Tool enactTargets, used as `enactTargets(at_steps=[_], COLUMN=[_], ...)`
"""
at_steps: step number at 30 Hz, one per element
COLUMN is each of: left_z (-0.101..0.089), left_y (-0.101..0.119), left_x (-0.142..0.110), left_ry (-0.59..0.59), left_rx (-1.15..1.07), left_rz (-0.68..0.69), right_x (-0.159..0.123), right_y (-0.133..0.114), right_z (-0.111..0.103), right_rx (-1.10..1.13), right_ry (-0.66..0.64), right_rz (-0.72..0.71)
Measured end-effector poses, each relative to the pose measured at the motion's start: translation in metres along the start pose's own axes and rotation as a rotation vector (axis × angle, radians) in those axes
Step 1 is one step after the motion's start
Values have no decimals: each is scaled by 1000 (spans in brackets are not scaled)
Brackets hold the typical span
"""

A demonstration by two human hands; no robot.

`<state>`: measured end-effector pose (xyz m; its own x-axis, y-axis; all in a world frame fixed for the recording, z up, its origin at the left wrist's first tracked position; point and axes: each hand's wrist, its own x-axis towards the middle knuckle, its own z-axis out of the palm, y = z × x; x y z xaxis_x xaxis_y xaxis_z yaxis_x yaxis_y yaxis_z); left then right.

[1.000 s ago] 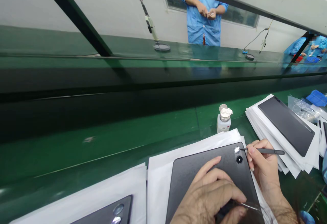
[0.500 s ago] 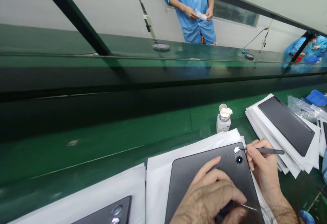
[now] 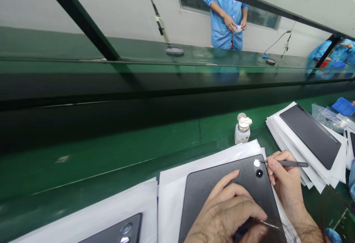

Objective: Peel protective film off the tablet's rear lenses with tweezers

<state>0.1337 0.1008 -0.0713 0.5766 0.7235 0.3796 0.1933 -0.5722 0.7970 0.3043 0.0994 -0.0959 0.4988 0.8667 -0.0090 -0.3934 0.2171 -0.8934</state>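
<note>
Bottle [image 3: 242, 134] of white plastic stands on the green worktop [image 3: 111, 154] just beyond the paper sheets [image 3: 172, 191]; its cap is off or flipped back and a wad of white material sits in its mouth. What liquid it holds, if any, cannot be told.

Right hand [image 3: 287, 184] is closed in a pen grip around a slim grey tool [image 3: 288, 164], thumb and forefinger pinching the shaft near its front end. The tool lies nearly level, its thin tip touching the silvery round lens ring [image 3: 257, 163] at the upper right corner of the dark grey tablet back [image 3: 222, 184]. A second, black lens [image 3: 259, 173] sits just below the ring.

Left hand [image 3: 230, 209] rests flat-curled on the tablet back, forefinger stretched toward the lenses, the other fingers bent; under its thumb a thin metal piece [image 3: 267, 223] shows, though the grip on it is unclear.

The tablet back lies on the paper sheets directly under both hands. Another dark tablet [image 3: 310, 136] lies on a paper stack [image 3: 285, 132] to the right, and part of a third [image 3: 119, 232] shows at lower left.
</note>
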Motion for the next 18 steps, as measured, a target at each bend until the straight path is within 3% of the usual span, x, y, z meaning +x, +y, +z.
enactTargets(at_steps=[5, 10, 16, 18], left_z=[-10, -14, -21, -19], left_y=[5, 6, 6, 1], left_x=[7, 16, 17, 14], left_ry=[-39, -38, -81, -44], left_rx=[178, 313, 173, 96], left_rz=[46, 81, 48, 56], right_x=[0, -8, -26, -30], right_y=[-5, -30, -64, -74], right_z=[-1, -13, -39, -43], right_rx=[29, -12, -291, -407], right_ry=[-13, -35, -336, -447], right_rz=[4, -18, -165, -229])
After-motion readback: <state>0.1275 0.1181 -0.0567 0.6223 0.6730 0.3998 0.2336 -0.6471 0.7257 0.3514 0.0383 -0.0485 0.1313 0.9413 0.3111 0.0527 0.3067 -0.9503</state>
